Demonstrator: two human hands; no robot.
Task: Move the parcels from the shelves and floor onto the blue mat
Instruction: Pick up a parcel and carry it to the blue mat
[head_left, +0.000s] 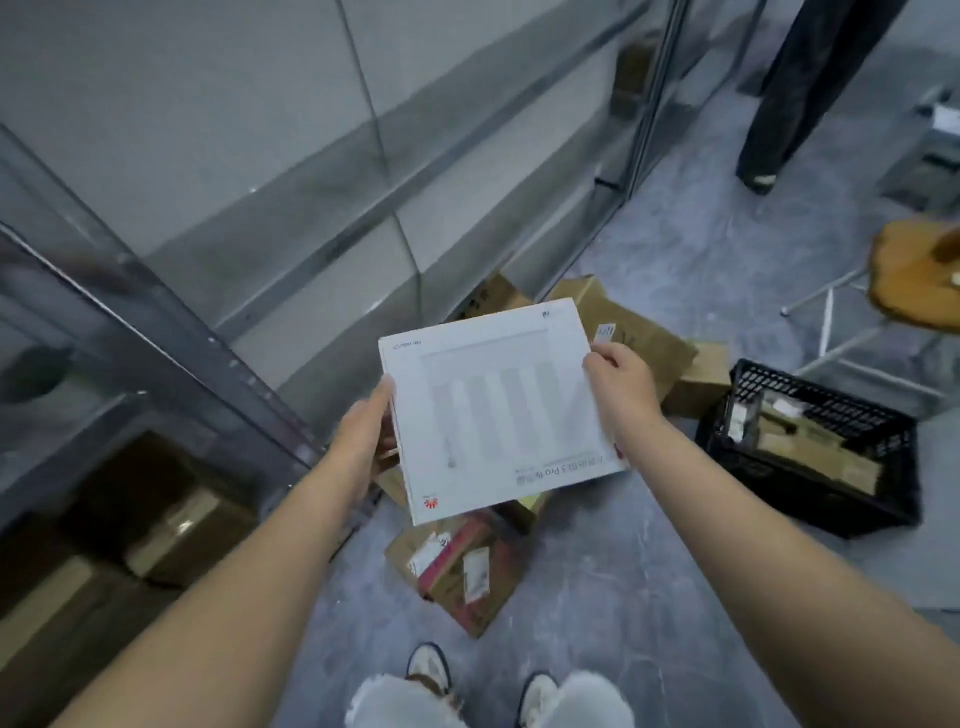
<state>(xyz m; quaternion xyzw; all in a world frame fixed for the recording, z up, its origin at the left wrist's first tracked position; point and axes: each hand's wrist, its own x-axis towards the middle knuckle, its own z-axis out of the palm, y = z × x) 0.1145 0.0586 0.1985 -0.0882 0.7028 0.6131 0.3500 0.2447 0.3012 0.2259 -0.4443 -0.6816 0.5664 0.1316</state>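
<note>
Shelving (156, 322) of grey metal fills the left side, with brown boxes (171, 525) dim on its bottom level. Grey floor (701, 249) runs off to the right, where someone's dark trouser leg (800, 88) stands at the far end. A black crate (779, 486) sits on the floor at the right, with packets and cartons inside it.

In the middle, up off the floor, is the parcel in play: a flat white box (493, 410), printed face up, held between both hands. Behind it a heap of cartons (634, 322) lies at the foot of the shelving. Below it on the floor is a taped carton (457, 561) with labels. A round wooden stool (914, 275) stands at the far right, beyond the crate.

The left hand (363, 436) clasps the box's left edge, its fingers hidden beneath. The right hand (621, 384) grips the right edge near the far corner, fingers on top. The hands are apart, with the box's width between them. At the bottom, two pale shoes (428, 670) peep out below light trousers.
</note>
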